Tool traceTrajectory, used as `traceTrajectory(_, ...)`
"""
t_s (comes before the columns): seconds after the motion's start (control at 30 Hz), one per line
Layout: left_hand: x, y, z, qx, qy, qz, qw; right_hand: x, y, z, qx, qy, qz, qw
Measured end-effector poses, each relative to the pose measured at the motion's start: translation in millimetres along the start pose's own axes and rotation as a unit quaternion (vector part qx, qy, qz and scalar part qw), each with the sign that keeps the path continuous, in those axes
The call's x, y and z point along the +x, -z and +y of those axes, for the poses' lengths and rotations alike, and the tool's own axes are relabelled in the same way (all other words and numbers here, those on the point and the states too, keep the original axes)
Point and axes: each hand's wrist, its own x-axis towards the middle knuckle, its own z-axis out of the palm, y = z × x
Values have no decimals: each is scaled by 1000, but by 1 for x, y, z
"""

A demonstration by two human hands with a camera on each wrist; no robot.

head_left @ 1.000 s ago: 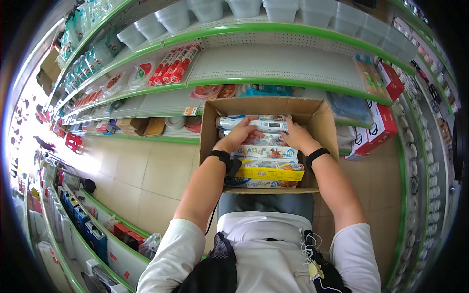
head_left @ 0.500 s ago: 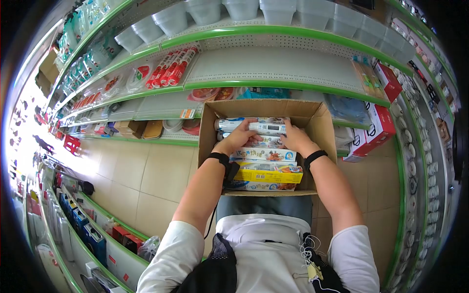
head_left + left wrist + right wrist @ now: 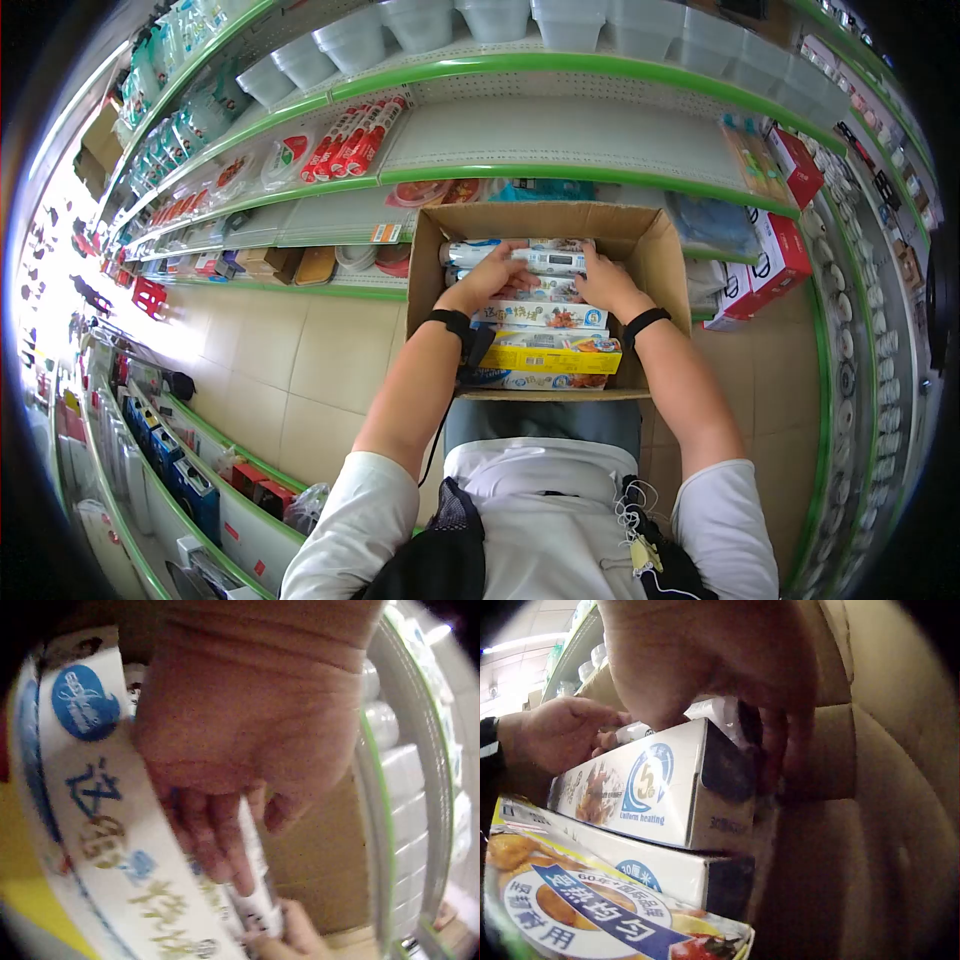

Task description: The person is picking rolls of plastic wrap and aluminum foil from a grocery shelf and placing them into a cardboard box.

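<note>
A cardboard box (image 3: 662, 250) holds white printed cartons (image 3: 550, 316) and a yellow-sided carton (image 3: 553, 358), lying side by side. Toward its far side, both hands grip a white wrapped roll (image 3: 553, 261). The left hand (image 3: 487, 281) reaches over the roll's left part, thumb and fingers on either side. Around the right end is the right hand (image 3: 610, 284). In the left wrist view the roll (image 3: 261, 904) shows between the left hand (image 3: 255, 727) and the right fingers (image 3: 296, 930). The right wrist view shows the right hand's fingers curled down past a carton's end (image 3: 724, 787), tips partly hidden.
Green-edged shelves (image 3: 520, 178) rise beyond the box, with red-wrapped rolls (image 3: 355, 140) and plastic tubs (image 3: 420, 22). Red cartons (image 3: 768, 265) stand at the right. Another shelf row (image 3: 205, 440) curves along the lower left. Tiled floor (image 3: 325, 350) lies left of the box.
The box appears slightly lower and farther left in the head view than one second ago. Both hands stay on the roll with little visible movement.
</note>
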Motion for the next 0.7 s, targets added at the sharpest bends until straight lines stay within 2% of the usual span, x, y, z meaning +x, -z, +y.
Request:
traceTrajectory(0.03, -3, -1, 6, -47, 36, 5, 998, -3, 1, 0, 0, -1, -2, 1000)
traceTrajectory(0.1, 0, 2, -4, -40, 28, 5, 999, -4, 8, -2, 37, 6, -11, 999)
traceTrajectory(0.17, 5, 4, -20, 43, -50, -4, 998, -1, 8, -6, 22, 3, -12, 1000)
traceTrajectory(0.23, -1, 0, -4, 42, -27, 1, 999, -4, 4, -2, 9, -6, -14, 1000)
traceTrajectory(0.3, -4, 1, 1, -44, 15, -1, 999, -2, 1, 1, 30, 8, -2, 1000)
traceTrajectory(0.43, -3, 1, -6, 19, -12, 2, 1000, -1, 8, -5, 9, -5, -26, 1000)
traceTrajectory(0.47, -1, 1, -3, -37, 17, 11, 999, -5, 8, -8, 13, -10, -16, 1000)
traceTrajectory(0.5, -2, 2, -8, -38, 19, 11, 999, -7, 9, -12, 16, -13, -6, 1000)
traceTrajectory(0.63, -4, 3, -13, 13, -43, -2, 999, -3, 9, -7, 4, 6, -17, 1000)
traceTrajectory(0.7, -4, 5, -10, -36, 2, 7, 999, -4, 4, -10, 3, -15, -12, 1000)
